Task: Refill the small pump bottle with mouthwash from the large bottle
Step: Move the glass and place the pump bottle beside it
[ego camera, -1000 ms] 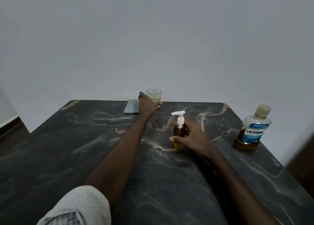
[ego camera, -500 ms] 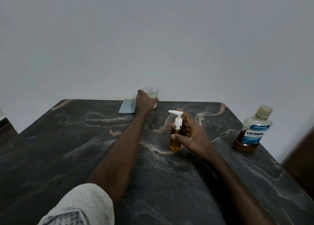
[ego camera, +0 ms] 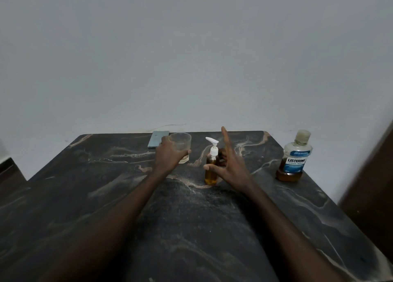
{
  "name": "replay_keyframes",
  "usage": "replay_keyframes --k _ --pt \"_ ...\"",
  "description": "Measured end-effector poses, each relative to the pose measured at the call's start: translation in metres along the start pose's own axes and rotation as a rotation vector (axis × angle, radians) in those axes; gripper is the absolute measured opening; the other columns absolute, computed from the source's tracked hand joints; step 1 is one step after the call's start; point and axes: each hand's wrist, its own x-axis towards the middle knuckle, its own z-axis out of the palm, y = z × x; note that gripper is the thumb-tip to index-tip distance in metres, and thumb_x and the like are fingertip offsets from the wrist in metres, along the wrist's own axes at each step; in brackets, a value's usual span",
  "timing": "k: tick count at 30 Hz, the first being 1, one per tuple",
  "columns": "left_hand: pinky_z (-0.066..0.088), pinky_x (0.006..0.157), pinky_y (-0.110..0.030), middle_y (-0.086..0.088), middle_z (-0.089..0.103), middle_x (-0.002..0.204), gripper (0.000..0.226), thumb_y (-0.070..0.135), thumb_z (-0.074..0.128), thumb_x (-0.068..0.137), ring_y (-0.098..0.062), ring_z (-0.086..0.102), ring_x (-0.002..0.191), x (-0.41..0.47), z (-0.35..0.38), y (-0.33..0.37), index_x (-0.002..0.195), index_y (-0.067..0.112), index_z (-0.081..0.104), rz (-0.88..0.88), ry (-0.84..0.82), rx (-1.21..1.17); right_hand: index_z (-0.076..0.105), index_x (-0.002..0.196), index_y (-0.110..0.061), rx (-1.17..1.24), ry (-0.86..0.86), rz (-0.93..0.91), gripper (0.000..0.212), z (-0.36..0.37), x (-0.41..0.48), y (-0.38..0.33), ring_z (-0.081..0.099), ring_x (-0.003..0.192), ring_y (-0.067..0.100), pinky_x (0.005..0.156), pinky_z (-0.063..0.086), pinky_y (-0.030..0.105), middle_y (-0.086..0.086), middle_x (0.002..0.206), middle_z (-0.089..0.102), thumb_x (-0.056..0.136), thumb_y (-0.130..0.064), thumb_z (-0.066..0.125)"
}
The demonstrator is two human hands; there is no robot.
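Right now my right hand (ego camera: 231, 169) holds the pump bottle (ego camera: 211, 172). My thumb presses across its front at about mid-height and my lower fingers curl round its far side. My forefinger sticks straight up, clear of the white pump head. The pump bottle stands upright on the table (ego camera: 191, 228), toward the far side and a little right of the middle. Amber liquid fills most of its body, and its nozzle points left toward the glass (ego camera: 180, 142). My left hand (ego camera: 169, 157) grips that glass from the near left, fingers curled round its lower wall. The glass is clear, with a thin pale layer at the bottom, and I cannot tell whether its base touches the table. It sits just left of the pump bottle, and the two are apart. Behind my left hand a flat blue-grey pad (ego camera: 156, 139) lies at the table's far edge. The big bottle (ego camera: 294, 156) stands upright near the right edge, well apart from my right hand. Its cap is on, its blue label reads Listerine Cool Mint, and its amber liquid is low. Both my bare forearms stretch across the dark, pale-veined stone top. A plain pale wall (ego camera: 191, 58) rises behind the table.
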Motion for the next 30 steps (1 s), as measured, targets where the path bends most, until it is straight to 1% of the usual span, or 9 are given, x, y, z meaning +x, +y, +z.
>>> replay_keyframes --k 3,7,8,12,15,18,21,26,30 --pt "0.057 0.086 -0.037 -0.004 0.064 0.125 0.085 0.050 0.092 0.069 -0.025 0.064 0.110 -0.037 -0.016 0.004 0.134 0.015 0.049 0.029 -0.042 -0.050 -0.004 0.161 -0.051 0.039 0.010 -0.016 0.114 -0.002 -0.004 -0.004 0.071 0.091 0.008 0.085 0.058 0.024 -0.004 0.098 0.071 0.089 -0.030 0.082" --pt "0.058 0.086 -0.035 0.004 0.061 0.122 0.081 0.057 0.089 0.069 -0.019 0.063 0.107 -0.069 -0.029 0.008 0.131 0.023 0.050 0.091 -0.142 -0.054 0.005 0.159 -0.056 0.023 0.046 0.001 0.100 -0.001 -0.007 -0.007 0.071 0.100 0.030 0.092 0.060 0.048 0.014 0.105 0.071 0.092 -0.036 0.077" --pt "0.059 0.086 -0.035 0.004 0.062 0.123 0.081 0.059 0.088 0.068 -0.018 0.064 0.106 -0.072 -0.031 0.007 0.130 0.026 0.049 0.105 -0.173 -0.050 0.009 0.159 -0.056 0.034 0.053 0.002 0.097 0.000 -0.008 -0.009 0.071 0.101 0.028 0.093 0.060 0.047 0.012 0.106 0.070 0.093 -0.034 0.076" --pt "0.053 0.082 -0.021 0.005 0.062 0.131 0.087 0.055 0.089 0.072 -0.011 0.063 0.108 -0.073 -0.038 0.006 0.141 0.025 0.047 0.179 -0.316 -0.057 0.020 0.162 -0.043 0.047 0.082 -0.039 0.085 0.000 -0.009 -0.014 0.066 0.096 -0.003 0.086 0.051 0.019 -0.021 0.106 0.063 0.098 -0.020 0.070" --pt "0.057 0.089 -0.024 0.006 0.065 0.133 0.087 0.054 0.089 0.071 -0.008 0.065 0.109 -0.069 -0.043 0.003 0.142 0.025 0.048 0.223 -0.369 -0.073 0.018 0.161 -0.047 0.071 0.068 -0.077 0.081 -0.002 -0.009 -0.012 0.066 0.078 0.019 0.074 0.056 0.026 0.001 0.096 0.066 0.102 -0.009 0.058" --pt "0.058 0.098 -0.033 0.008 0.066 0.131 0.085 0.056 0.089 0.070 -0.009 0.067 0.113 -0.065 -0.046 -0.002 0.140 0.027 0.050 0.238 -0.399 -0.066 0.022 0.161 -0.044 0.031 0.035 -0.115 0.077 -0.002 -0.007 -0.012 0.060 0.074 0.024 0.066 0.055 0.021 0.010 0.097 0.065 0.101 -0.008 0.052" --pt "0.056 0.103 -0.034 0.010 0.068 0.129 0.084 0.050 0.092 0.069 -0.008 0.067 0.115 -0.065 -0.050 -0.004 0.139 0.027 0.052 0.251 -0.423 -0.090 0.027 0.159 -0.047 -0.028 -0.021 -0.115 0.074 0.001 -0.007 -0.008 0.062 0.074 0.021 0.070 0.056 0.030 0.002 0.097 0.066 0.095 -0.022 0.054" --pt "0.053 0.107 -0.033 0.008 0.067 0.131 0.082 0.042 0.093 0.073 -0.011 0.065 0.120 -0.066 -0.053 -0.004 0.141 0.026 0.051 0.261 -0.453 -0.102 0.037 0.154 -0.040 -0.136 -0.088 -0.140 0.075 0.008 -0.007 -0.011 0.067 0.092 0.014 0.077 0.044 0.003 -0.005 0.114 0.065 0.092 -0.021 0.074" --pt "0.053 0.109 -0.036 0.006 0.066 0.134 0.084 0.043 0.092 0.074 -0.013 0.064 0.123 -0.066 -0.053 -0.004 0.144 0.025 0.049 0.263 -0.458 -0.112 0.032 0.156 -0.049 -0.172 -0.122 -0.135 0.086 0.010 -0.006 -0.008 0.060 0.071 0.003 0.068 0.045 0.008 -0.009 0.104 0.067 0.089 -0.020 0.077"
